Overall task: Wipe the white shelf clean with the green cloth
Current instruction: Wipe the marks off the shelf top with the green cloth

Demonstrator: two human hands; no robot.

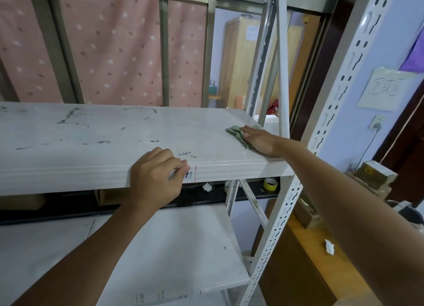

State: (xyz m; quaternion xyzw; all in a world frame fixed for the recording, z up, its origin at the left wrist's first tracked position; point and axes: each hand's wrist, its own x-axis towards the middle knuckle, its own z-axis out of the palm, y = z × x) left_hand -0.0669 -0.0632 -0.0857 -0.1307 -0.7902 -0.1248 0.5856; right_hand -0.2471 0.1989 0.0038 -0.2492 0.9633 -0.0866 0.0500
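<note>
While L hand point(158, 175) grips white shelf point(91, 133) edge, R hand point(259, 140) lies flat on green cloth point(234, 132). Rear post point(283, 76) stands beside it, smudges point(68, 117) left

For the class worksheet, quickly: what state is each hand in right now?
Left hand: fingers curled, gripping the front edge of the white shelf.
Right hand: open, fingers straight, pressing the green cloth flat.

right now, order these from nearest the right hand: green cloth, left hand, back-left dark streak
1. green cloth, under the right hand, right end
2. left hand, on the front edge, middle
3. dark streak, back left of the white shelf
</note>
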